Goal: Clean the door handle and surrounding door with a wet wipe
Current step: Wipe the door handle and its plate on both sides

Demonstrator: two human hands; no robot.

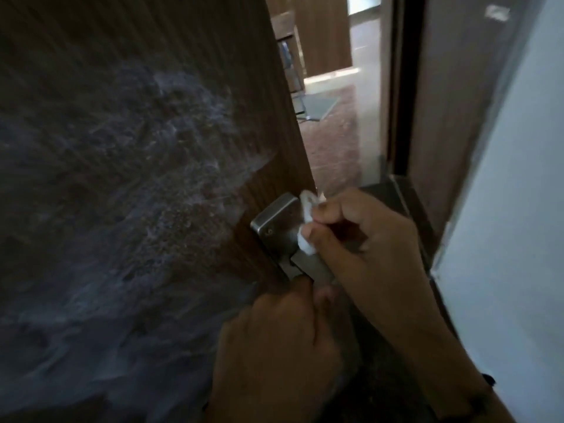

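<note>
The right hand pinches a crumpled white wet wipe against the metal door handle — fingers curled shut on it. Just below, the left hand grips the lever end. Wet smears streak the wooden door to their left

Dim, blurred (brighter beyond doorway)
</note>
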